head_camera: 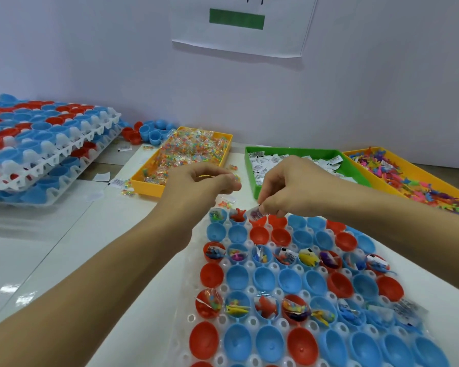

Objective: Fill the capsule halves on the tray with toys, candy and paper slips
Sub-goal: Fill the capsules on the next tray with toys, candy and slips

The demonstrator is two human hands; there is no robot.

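A white tray [249, 320] holds rows of red and blue capsule halves [263, 280]; some rows hold toys, candy and slips, others hold nothing. My right hand [289, 189] pinches a small candy packet with a paper slip [255, 214] right over a red half [259, 222] in the far row. My left hand [204, 181] hovers just beyond the tray's far left corner, fingers curled around small candy packets [235, 178]. Two far-left halves [237, 217] hold toys.
A yellow bin of candy packets [191, 152], a green bin of paper slips [289, 165] and a yellow bin of small toys [408, 176] stand behind the tray. Stacked trays of capsule halves [43, 144] lie at the left, loose halves [149, 132] by the wall.
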